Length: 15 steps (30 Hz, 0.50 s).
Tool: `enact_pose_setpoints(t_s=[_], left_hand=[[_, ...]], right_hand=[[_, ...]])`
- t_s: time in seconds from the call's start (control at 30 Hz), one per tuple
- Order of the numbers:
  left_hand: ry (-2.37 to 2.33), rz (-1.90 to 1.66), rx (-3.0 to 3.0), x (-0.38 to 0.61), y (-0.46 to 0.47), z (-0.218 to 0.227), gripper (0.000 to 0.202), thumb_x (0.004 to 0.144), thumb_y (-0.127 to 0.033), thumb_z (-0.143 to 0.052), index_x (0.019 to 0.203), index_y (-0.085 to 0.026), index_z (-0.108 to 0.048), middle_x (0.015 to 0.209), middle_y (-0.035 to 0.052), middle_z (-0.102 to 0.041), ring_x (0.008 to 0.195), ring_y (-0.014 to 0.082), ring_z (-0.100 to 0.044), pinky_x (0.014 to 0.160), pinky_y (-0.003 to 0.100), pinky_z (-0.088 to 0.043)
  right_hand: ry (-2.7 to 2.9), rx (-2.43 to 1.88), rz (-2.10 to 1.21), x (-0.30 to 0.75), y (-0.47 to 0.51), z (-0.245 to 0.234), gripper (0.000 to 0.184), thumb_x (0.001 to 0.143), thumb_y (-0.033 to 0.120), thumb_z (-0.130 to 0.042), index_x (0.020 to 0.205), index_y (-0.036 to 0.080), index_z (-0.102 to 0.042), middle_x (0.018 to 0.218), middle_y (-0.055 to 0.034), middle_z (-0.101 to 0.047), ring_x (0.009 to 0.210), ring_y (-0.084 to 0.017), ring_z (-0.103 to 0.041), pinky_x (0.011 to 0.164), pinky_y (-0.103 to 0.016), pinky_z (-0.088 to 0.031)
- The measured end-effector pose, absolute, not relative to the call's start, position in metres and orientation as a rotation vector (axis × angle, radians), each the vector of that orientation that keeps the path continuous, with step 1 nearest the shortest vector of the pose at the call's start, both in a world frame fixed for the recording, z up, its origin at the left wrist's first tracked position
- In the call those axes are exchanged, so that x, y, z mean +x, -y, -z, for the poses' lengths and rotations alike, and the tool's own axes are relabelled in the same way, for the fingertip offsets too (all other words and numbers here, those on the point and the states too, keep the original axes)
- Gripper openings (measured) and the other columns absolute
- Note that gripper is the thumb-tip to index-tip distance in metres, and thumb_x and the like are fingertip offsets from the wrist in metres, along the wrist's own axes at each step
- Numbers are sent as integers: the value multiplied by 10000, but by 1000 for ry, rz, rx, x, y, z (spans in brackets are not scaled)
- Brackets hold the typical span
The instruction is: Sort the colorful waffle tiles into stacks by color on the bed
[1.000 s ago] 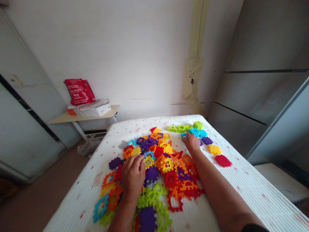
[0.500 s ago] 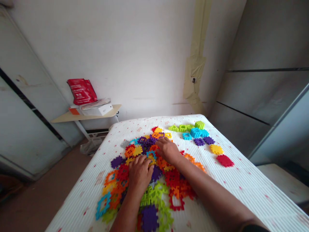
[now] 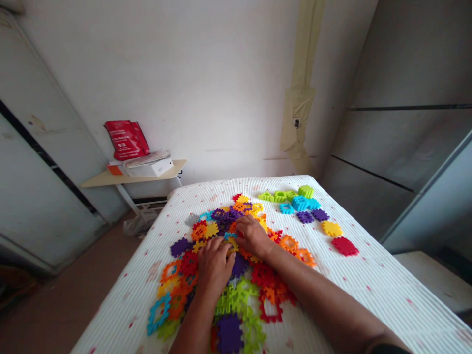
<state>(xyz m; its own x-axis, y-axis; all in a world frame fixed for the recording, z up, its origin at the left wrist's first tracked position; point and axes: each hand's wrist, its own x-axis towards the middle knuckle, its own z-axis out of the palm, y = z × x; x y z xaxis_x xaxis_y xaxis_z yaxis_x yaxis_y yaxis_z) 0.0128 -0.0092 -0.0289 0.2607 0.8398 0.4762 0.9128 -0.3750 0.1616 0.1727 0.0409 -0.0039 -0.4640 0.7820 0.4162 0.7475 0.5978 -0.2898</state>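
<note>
Head camera view, looking down past both forearms at a white ribbed mattress (image 3: pixel 372 290) flecked with small red marks. A loose heap of interlocking plastic building pieces (image 3: pixel 206 231), shaped like notched squares, covers its middle in orange, red, purple, yellow, lime green and blue. The left hand (image 3: pixel 216 265) and the right hand (image 3: pixel 252 236) rest close together on top of the heap, almost touching, with fingers curled downward. Between them lie a small blue outline piece (image 3: pixel 230 236) and a yellow piece (image 3: pixel 232 244); whether either hand is gripping anything cannot be told. Toward the far right of the mattress, apart from the heap, sit a joined strip of lime green pieces (image 3: pixel 280 196), a cyan cluster (image 3: pixel 302 202), two purple pieces (image 3: pixel 320 215), a yellow piece (image 3: pixel 331 228) and a red piece (image 3: pixel 344 246). Past the mattress on the left, a small table (image 3: pixel 143 178) holds a white box (image 3: pixel 149 168) and a red bag (image 3: pixel 127 140) leaning against the white wall, which carries a vertical band of beige tape (image 3: pixel 298 113).
</note>
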Motion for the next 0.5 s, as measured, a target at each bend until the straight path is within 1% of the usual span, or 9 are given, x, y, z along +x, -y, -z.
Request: enact_pose_setpoints(t_s=[0.07,0.13,0.2,0.27,0.37,0.5], left_hand=[[1644,804,-2370,12,8,30,191,800,-262,-556,948,-214,-666,1118,84,-628,1038,247,-546,895,419,-418],[1618,871,-2356,10,7,31,223,805,-267,-552,996,-216,-654,1126,86,-625,1037,249,-551,897,424,-427],[1595,953,-2330,10,5,31,239,806,-263,-549,1022,-214,-641,1129,91,-622,1037,250,-556,902,427,-434],[1572,1049,-2309,9,4,31,230,790,-236,-562,1007,-208,-634,1097,91,-630,1018,247,-565,899,423,-446],[1526,1209,-2294,10,4,30,233,752,-165,-579,979,-204,-617,1036,78,-629,973,227,-582,874,386,-477],[1462,1385,-2231,13,7,25,209,756,-126,-555,946,-197,-603,1017,77,-586,949,194,-591,842,320,-498]], right_hand=[[2209,-1170,-209,172,-41,2,43,750,162,-620,728,176,-586,882,-50,-627,879,-164,-532,817,-273,-412],[2107,-1132,-296,172,-40,-1,55,746,148,-612,717,179,-577,820,-34,-615,831,-154,-538,778,-260,-420],[2028,-1082,-332,172,-39,-5,60,744,133,-602,725,181,-574,802,-28,-605,810,-151,-537,764,-258,-419],[1968,-1048,-330,172,-38,-7,70,743,116,-589,738,182,-570,806,-28,-600,807,-151,-534,760,-259,-414],[1927,-1053,-326,172,-37,-8,77,746,107,-574,754,182,-562,791,-21,-586,778,-146,-528,729,-249,-403],[1892,-1131,-399,171,-34,-9,65,749,120,-560,749,185,-556,727,8,-560,665,-120,-503,627,-219,-376]])
